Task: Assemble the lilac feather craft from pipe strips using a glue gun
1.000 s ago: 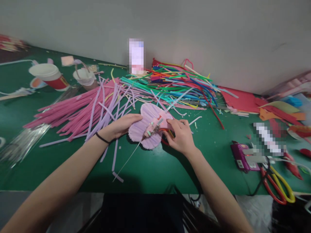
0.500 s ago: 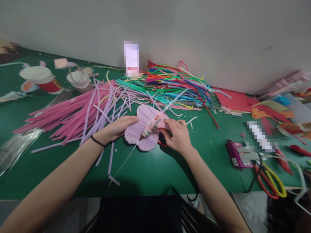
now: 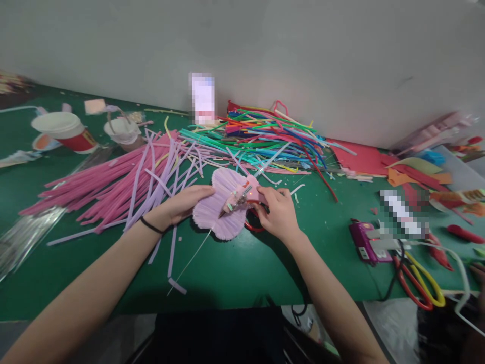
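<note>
In the head view, a lilac fuzzy flower-like piece (image 3: 227, 179) with ribbed, rounded lobes is between my hands above the green table. My left hand (image 3: 193, 199) pinches its left edge between thumb and fingers. My right hand (image 3: 279, 210) is closed around a small pink hand tool (image 3: 253, 187) with metal parts and a small red light. The tool's dark narrow tip (image 3: 222, 214) lies over the middle of the lilac piece; whether it touches is unclear. A thin wire (image 3: 193, 258) runs down from the piece. Under my right hand, a red loop (image 3: 253, 226) shows partly.
Pink pipe cleaners (image 3: 102, 177) and lilac ones (image 3: 153, 194) lie at left, with a multicoloured heap (image 3: 261, 134) behind. A paper cup (image 3: 78, 136) stands far left. A purple device (image 3: 367, 242) and red-and-yellow-handled scissors (image 3: 422, 280) lie right. A lit phone (image 3: 203, 98) leans at the wall.
The view has shifted slightly. The lilac piece has tilted a little, and the tool's dark tip shows more plainly over its middle. Both hands keep their hold.
</note>
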The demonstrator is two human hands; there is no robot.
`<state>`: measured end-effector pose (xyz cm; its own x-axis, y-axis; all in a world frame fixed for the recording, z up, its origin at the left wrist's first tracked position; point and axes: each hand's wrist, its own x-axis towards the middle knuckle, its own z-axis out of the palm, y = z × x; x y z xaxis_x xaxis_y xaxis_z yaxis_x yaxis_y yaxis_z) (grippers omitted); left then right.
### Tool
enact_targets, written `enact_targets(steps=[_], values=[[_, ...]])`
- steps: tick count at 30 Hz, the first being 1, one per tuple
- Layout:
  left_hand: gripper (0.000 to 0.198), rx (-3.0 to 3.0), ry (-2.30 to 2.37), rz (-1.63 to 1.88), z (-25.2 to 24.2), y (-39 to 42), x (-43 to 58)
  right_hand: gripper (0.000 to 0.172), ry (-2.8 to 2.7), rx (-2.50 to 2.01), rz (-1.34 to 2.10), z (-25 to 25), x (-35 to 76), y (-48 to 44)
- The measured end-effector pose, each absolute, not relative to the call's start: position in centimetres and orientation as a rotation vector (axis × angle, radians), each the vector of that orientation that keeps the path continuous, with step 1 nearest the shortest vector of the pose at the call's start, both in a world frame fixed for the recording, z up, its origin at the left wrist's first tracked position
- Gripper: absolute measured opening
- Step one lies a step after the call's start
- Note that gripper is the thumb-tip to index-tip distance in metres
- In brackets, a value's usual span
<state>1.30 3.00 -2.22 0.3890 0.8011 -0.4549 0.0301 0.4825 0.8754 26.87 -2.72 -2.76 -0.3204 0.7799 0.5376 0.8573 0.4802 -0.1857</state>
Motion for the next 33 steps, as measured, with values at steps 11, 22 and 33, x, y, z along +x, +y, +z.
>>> enact_targets(steps=[11, 22, 33], values=[[0.032, 0.980, 1.043, 0.567, -2.19, 2.91, 1.23, 0.030, -2.147, -1.409, -0.206, -3.13, 27.33, -2.39], [0.036, 1.040, 1.040, 0.568, -2.01, 2.85, 1.28, 0.023, -2.082, -1.447, -0.229, -2.96, 27.46, -2.20], [0.028, 0.993, 1.106, 0.574, -2.17, 2.93, 1.30, 0.023, -2.029, -1.520, -0.238, -3.00, 27.57, -2.17]])
